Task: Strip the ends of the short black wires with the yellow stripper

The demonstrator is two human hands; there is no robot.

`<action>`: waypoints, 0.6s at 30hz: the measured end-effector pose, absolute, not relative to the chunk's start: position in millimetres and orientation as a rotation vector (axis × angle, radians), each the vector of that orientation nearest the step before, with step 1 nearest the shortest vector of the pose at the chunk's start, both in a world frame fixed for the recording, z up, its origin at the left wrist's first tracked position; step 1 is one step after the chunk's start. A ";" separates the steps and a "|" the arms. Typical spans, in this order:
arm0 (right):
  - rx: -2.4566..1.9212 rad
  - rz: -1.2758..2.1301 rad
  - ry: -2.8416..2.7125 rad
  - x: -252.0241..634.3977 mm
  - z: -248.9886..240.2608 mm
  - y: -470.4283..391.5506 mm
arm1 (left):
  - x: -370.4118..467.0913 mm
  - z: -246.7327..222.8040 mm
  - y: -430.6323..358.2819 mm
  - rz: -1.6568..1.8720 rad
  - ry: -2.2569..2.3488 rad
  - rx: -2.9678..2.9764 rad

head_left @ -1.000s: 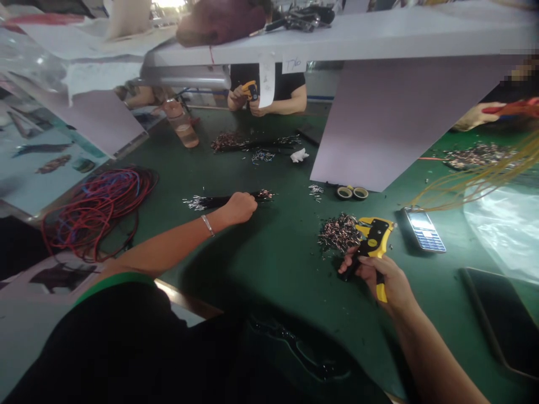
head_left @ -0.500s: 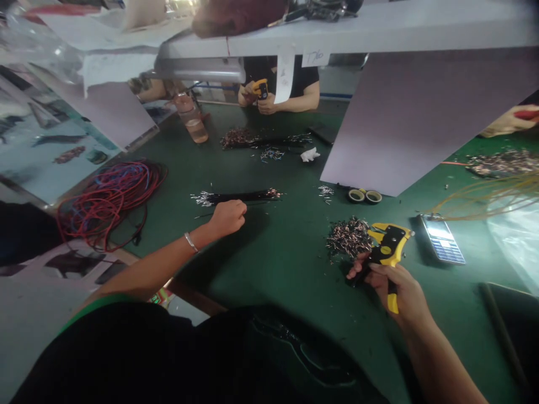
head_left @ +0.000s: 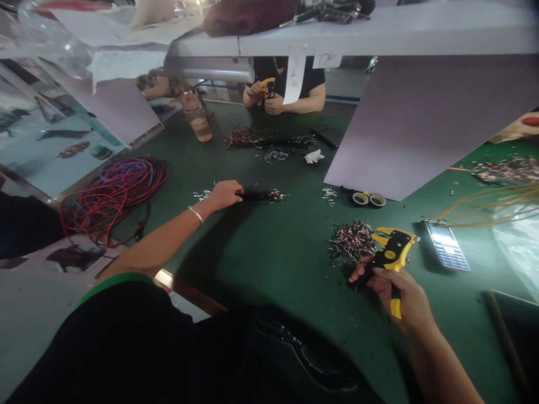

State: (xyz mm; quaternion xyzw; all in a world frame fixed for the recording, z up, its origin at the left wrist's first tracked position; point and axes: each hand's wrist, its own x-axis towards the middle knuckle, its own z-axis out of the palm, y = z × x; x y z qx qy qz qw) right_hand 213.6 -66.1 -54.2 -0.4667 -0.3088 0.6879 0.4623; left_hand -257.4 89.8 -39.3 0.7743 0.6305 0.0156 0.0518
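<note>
My left hand [head_left: 226, 194] lies over the middle of a bundle of black wires [head_left: 259, 196]. Its fingers are closed at the wires, and how many they hold is hidden. Bare silvery ends [head_left: 202, 194] stick out left of the hand, coppery ends [head_left: 277, 194] on the right. My right hand [head_left: 402, 292] grips a yellow and black wire stripper [head_left: 392, 249] by its handles, jaws pointing up and left. No wire shows in the jaws. Just beyond them is a heap of short wire scraps [head_left: 352, 240] with coppery bits.
Two tape rolls [head_left: 369, 199] and small silvery scraps [head_left: 329, 194] lie near a white divider [head_left: 408, 123]. A phone [head_left: 446, 245] is at right, coiled red and blue wires [head_left: 115, 199] at left. Across the green table, a person's hands [head_left: 272, 101] hold a similar tool. A shelf [head_left: 400, 42] hangs overhead.
My left hand has moved slightly up, from just below the black wire bundle onto it. My right hand keeps its grip on the wire stripper. The whole view has shifted a little.
</note>
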 end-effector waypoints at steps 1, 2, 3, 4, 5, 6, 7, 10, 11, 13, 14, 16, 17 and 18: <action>-1.153 1.685 -0.763 213.6 -53.9 -66.2 | -257.9 -39.8 95.0 0.046 1.908 2.344; -1.156 1.678 -0.769 213.6 -53.6 -66.4 | -258.2 -40.2 99.5 0.050 1.897 2.334; -1.155 1.671 -0.776 213.5 -53.3 -66.6 | -258.6 -40.1 103.5 0.057 1.883 2.323; -1.154 1.664 -0.782 213.4 -53.1 -66.8 | -259.1 -39.4 107.0 0.065 1.864 2.312; -1.153 1.660 -0.785 213.2 -53.0 -67.0 | -259.7 -38.1 110.4 0.074 1.845 2.301; -1.152 1.660 -0.784 213.1 -52.9 -67.2 | -260.2 -36.1 113.7 0.083 1.827 2.291; -1.153 1.663 -0.778 212.8 -52.8 -67.4 | -260.8 -33.6 117.0 0.093 1.811 2.283; -1.153 1.667 -0.745 212.0 -52.2 -67.4 | -261.4 -24.7 126.7 0.121 1.779 2.265; -1.151 1.669 -0.737 211.9 -52.2 -67.3 | -261.1 -22.2 129.4 0.127 1.774 2.261; -1.148 1.669 -0.738 212.3 -52.7 -67.0 | -259.8 -19.2 133.3 0.130 1.767 2.257; -1.148 1.670 -0.745 212.7 -53.3 -66.8 | -259.2 -18.9 134.2 0.129 1.767 2.259; -1.149 1.675 -0.763 214.0 -55.1 -66.6 | -258.7 -19.7 134.0 0.133 1.778 2.270; -1.148 1.674 -0.771 214.7 -56.0 -66.5 | -259.2 -20.5 133.0 0.138 1.795 2.274; -1.146 1.676 -0.776 215.3 -56.9 -66.5 | -260.2 -21.0 131.4 0.143 1.819 2.278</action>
